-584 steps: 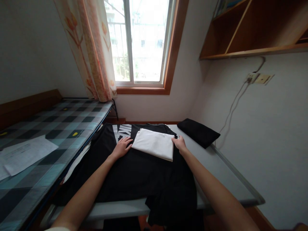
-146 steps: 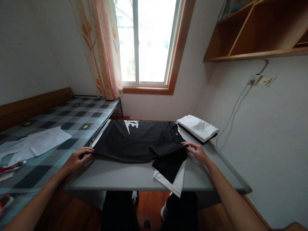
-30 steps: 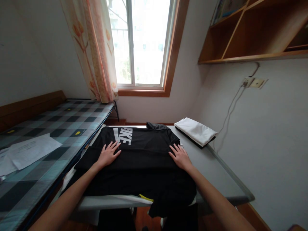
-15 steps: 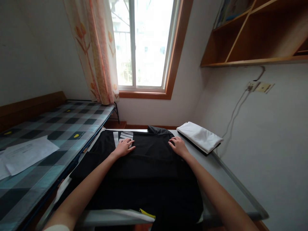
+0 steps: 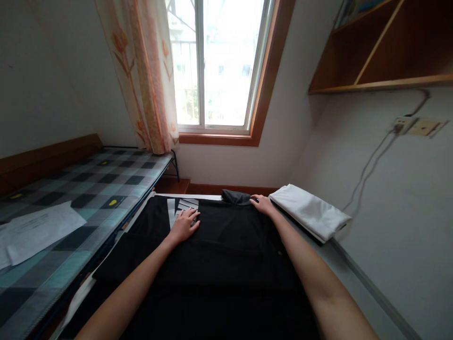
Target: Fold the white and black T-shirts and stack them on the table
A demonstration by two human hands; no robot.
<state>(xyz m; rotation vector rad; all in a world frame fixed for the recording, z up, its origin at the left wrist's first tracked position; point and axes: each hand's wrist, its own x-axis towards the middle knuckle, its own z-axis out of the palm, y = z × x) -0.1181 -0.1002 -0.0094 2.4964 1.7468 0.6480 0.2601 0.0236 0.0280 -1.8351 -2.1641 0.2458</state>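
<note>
Left fingers (image 5: 189, 216) rest on black shirt (image 5: 226, 255); wooden shelf (image 5: 382, 84) holds blue item (image 5: 370, 5).

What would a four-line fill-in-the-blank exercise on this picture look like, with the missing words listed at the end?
The hand with its fingers over the pale print is the ____ one.
Of the near and far edges of the black shirt, the right hand is closer to the ____ one.
The folded white cloth lies on top of a ____ one.
In the picture, the window is to the ____ of the curtain.

Missing words: left; far; black; right.
</note>
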